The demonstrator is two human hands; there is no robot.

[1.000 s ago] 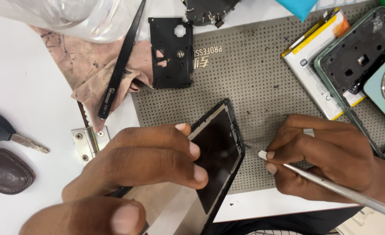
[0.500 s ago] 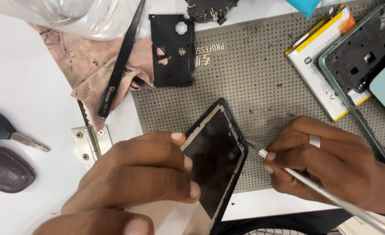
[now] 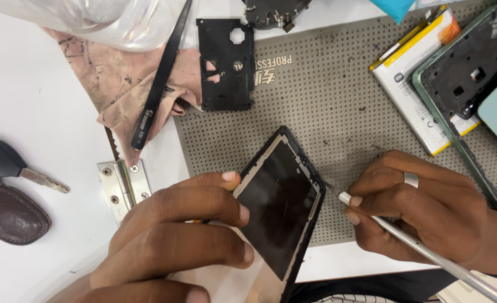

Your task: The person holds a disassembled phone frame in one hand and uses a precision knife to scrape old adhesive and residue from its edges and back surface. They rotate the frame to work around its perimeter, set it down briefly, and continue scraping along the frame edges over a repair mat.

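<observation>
My left hand [image 3: 175, 235] grips a black phone frame with its dark screen panel [image 3: 279, 207], tilted over the front edge of a grey perforated work mat [image 3: 327, 106]. My right hand [image 3: 428, 210], with a ring on one finger, pinches a thin silver metal tool [image 3: 422, 247]. The tool's fine tip touches the phone frame's right edge.
On the mat lie a black plastic inner cover [image 3: 226, 62], a white and yellow battery [image 3: 417, 101] and a green phone housing [image 3: 473, 73]. Black tweezers [image 3: 158, 84] rest on a stained cloth [image 3: 119, 84]. A metal hinge [image 3: 122, 182], a key [image 3: 12, 165] and a leather fob [image 3: 10, 216] lie at the left.
The phone frame has tilted and shifted slightly while my left hand adjusted its grip. My right hand kept the tool tip at the frame's right edge.
</observation>
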